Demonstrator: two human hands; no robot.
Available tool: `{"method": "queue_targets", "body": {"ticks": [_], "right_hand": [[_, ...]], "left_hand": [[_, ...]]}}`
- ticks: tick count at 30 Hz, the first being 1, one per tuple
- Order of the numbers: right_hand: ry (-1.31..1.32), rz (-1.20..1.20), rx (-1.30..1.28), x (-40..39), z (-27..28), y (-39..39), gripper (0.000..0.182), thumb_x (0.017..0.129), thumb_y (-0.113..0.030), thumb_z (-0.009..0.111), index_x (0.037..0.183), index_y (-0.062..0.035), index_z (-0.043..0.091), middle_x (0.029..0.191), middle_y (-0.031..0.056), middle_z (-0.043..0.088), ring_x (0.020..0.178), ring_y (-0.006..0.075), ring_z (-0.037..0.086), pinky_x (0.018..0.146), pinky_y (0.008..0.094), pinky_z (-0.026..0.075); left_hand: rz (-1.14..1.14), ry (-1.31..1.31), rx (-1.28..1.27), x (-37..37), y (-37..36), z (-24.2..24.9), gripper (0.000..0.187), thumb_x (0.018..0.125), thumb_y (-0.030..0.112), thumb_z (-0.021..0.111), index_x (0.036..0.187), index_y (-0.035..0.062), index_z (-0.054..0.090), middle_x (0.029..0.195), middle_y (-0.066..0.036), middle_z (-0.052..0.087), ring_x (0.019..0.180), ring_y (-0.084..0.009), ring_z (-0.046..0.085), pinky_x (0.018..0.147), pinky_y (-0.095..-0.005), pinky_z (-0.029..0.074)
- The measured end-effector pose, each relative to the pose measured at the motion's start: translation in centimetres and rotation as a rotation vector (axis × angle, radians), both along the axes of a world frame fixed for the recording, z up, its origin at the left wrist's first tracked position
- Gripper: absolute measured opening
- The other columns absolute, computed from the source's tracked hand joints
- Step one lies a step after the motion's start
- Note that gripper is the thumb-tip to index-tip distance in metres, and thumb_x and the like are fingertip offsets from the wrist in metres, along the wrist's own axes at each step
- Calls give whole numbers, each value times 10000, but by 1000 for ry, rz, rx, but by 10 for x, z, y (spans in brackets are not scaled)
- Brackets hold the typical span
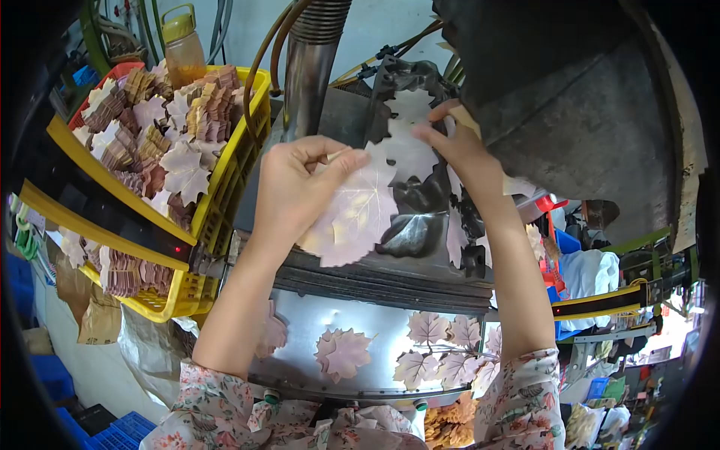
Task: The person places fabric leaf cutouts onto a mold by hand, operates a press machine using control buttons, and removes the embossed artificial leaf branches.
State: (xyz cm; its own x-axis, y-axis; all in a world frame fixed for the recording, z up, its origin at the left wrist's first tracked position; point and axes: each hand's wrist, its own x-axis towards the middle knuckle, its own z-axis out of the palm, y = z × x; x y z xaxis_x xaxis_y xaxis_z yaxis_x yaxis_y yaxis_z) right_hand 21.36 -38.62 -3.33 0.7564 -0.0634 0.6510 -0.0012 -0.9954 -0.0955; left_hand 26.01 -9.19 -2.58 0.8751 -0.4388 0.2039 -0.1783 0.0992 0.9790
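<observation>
My left hand (pixel 300 176) pinches a pale pink fabric leaf (pixel 352 214) between thumb and fingers, over the near left part of a dark metal mould (pixel 420 238). The leaf has a toothed edge and yellowish veins. Over the far part of the mould is my right hand (pixel 466 146), its thumb and forefinger apart. Its thumb tip is right at the edge of another pale leaf (pixel 411 146) lying on the mould. A further pale leaf (pixel 411 103) lies behind that one. Part of a pink leaf (pixel 455 238) shows along the mould's right side.
At left, a yellow crate (pixel 251 120) holds stacked leaves and a yellow-lidded bottle (pixel 184 52). A metal shelf (pixel 300 330) in front carries a small leaf stack (pixel 343 354) and leaf sprays (pixel 442 349). A steel column (pixel 306 90) stands behind; a dark metal block (pixel 570 112) overhangs at right.
</observation>
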Motion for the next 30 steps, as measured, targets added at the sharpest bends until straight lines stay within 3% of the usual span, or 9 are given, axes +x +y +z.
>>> {"method": "queue_targets", "body": {"ticks": [1,4,12,15,18,20,23,26,30], "right_hand": [[7,5,5,-5,-4,4,256,823,-273,771,849,-30,696,1105,49,643,1038,178,592,888,290,429],[149,82,649,-39,57,103,239,816,-243,773,818,-16,698,1058,56,649,1009,188,595,885,288,430],[322,88,739,-72,67,109,231,807,-206,789,785,6,698,1060,45,654,991,178,592,901,299,434],[350,50,665,-70,68,103,231,791,-193,794,763,7,682,1043,47,649,1012,194,586,905,319,443],[374,6,529,-68,67,103,231,779,-181,795,744,7,665,1019,52,644,1022,214,582,906,336,453],[394,-50,331,-70,64,105,231,771,-170,790,727,6,647,989,62,638,1020,239,580,902,351,463],[375,-49,345,-74,65,110,206,768,-165,785,770,-10,649,967,67,634,1009,255,585,903,356,466],[362,-88,329,-76,59,107,197,766,-163,784,831,-28,656,957,70,639,988,264,595,905,356,468],[294,-129,252,-84,56,98,244,769,-168,786,944,-47,665,967,71,663,956,259,618,901,353,471]], "left_hand": [[-7,5,-12,0,4,2,261,821,199,816,773,-40,724,611,25,597,564,-14,464,484,-215,344],[-9,-10,-23,-4,7,7,261,823,196,814,773,-44,724,606,19,607,552,-17,460,480,-214,342],[112,-147,115,19,20,-14,263,837,210,804,797,-34,715,630,-10,630,544,-38,515,493,-212,380],[163,-275,195,31,12,-29,266,789,209,830,771,-26,707,611,-58,612,528,-93,520,499,-262,407],[320,-740,231,24,4,-39,224,781,197,809,823,1,711,724,-94,649,661,-220,623,620,-332,491],[333,-798,234,15,6,-27,204,789,181,798,837,1,715,781,-101,666,717,-236,636,670,-345,503],[355,-913,255,-3,13,-7,167,806,148,775,866,1,722,895,-116,699,831,-268,662,770,-369,526],[31,-771,178,-20,11,3,137,816,125,759,875,7,719,877,-102,706,878,-271,660,808,-383,512],[-194,-743,152,-32,-2,2,114,832,142,736,843,30,718,845,-97,686,826,-294,631,767,-404,498]]}}
